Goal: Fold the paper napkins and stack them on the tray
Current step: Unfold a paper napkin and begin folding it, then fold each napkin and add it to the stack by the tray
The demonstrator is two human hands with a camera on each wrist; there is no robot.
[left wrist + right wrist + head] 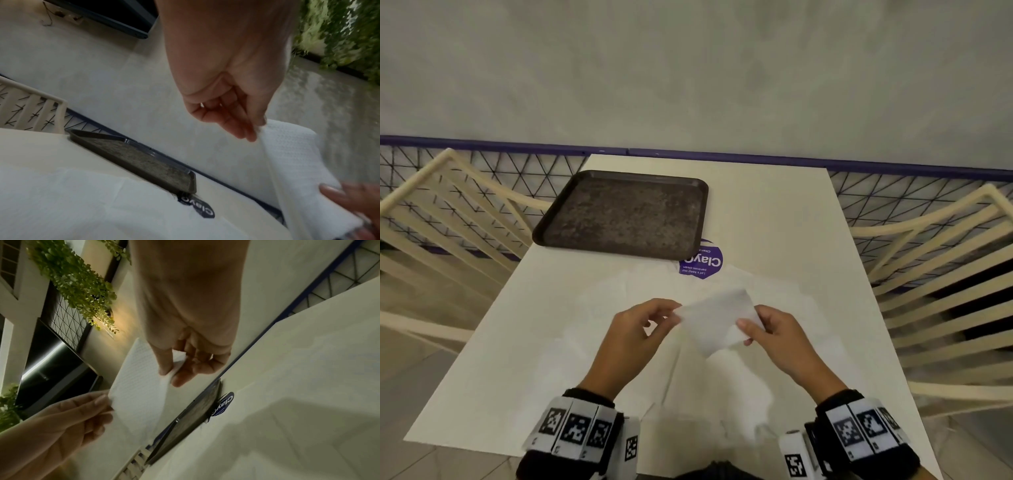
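A folded white paper napkin (717, 317) hangs in the air above the table, held between both hands. My left hand (640, 329) pinches its left corner, and my right hand (763, 329) pinches its right edge between thumb and fingers. The left wrist view shows the napkin (294, 162) with its dimpled texture; the right wrist view shows the napkin (137, 379) pinched at both ends. More unfolded white napkins (688, 370) lie spread flat on the table under my hands. A dark brown tray (626, 212) sits at the far left of the table, with nothing on it.
The white table (791, 222) bears a purple round sticker (703, 262) beside the tray's near right corner. Cream slatted chairs (448, 205) stand on both sides. A wire mesh fence with a purple rail (722, 157) runs behind the table.
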